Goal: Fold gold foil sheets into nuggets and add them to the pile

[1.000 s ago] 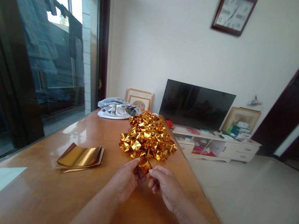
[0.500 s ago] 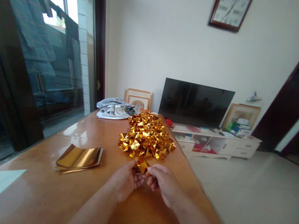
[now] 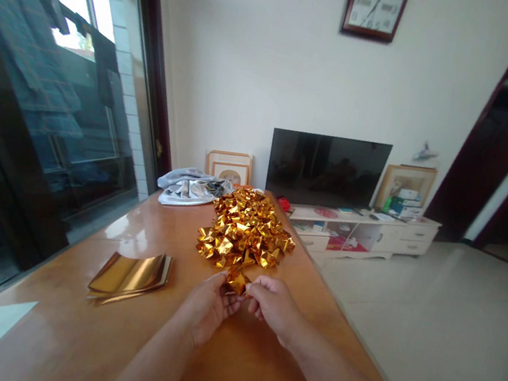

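Now a little higher in the frame than a second ago: left hand point(image 3: 209, 307) and right hand point(image 3: 272, 305), closer to the gold pile point(image 3: 245, 228). Folded gold piece point(image 3: 237, 281) more tightly pinched, less showing between the fingertips, nearly touching the pile's near edge. Clock point(image 3: 375, 7) now cut by the top edge.

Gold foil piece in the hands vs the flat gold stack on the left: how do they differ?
The foil piece is crumpled into a small faceted shape; the flat stack lies as smooth sheets. The piece is pinched between left hand and right hand; the stack lies untouched on the table. Both are shiny gold.
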`<state>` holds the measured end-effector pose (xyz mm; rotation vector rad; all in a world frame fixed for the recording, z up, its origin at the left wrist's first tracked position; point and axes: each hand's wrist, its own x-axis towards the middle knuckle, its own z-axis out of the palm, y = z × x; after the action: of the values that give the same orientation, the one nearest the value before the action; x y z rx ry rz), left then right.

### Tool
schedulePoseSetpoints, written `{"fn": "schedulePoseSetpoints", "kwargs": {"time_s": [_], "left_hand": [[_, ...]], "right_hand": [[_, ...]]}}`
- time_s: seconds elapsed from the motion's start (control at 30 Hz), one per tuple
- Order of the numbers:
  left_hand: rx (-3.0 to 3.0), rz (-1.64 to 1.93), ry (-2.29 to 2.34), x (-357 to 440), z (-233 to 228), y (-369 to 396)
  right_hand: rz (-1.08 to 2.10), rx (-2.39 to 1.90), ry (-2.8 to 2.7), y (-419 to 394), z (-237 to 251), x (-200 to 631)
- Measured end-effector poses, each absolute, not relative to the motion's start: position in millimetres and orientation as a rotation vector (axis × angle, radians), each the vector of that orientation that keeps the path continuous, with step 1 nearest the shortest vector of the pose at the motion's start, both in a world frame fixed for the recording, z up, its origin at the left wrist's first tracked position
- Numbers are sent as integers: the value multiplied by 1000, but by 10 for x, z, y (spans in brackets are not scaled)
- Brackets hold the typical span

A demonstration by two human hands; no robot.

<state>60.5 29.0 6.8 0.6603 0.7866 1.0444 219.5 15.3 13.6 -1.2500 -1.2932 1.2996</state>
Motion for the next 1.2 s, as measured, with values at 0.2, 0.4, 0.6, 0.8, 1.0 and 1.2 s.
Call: {"fn": "schedulePoseSetpoints", "kwargs": {"time_s": [0.2, 0.4, 0.6, 0.8, 1.0, 1.2], "left_hand": [[632, 1013, 744, 600, 139, 267], [640, 1024, 717, 611, 111, 279], [635, 1034, 741, 618, 65, 299], [628, 1052, 746, 638, 91, 292], [619, 1068, 736, 643, 122, 278], [622, 1069, 722, 595, 185, 282]], "right_hand": [[1219, -1236, -1356, 153, 107, 2204], [1164, -1225, -1417, 152, 88, 2200], [1073, -1202, -1499, 162, 66, 2192], [1093, -1219, -1533, 132, 116, 2200], [1142, -1217, -1511, 121, 157, 2203], [1207, -1198, -1416, 177, 138, 2232]]}}
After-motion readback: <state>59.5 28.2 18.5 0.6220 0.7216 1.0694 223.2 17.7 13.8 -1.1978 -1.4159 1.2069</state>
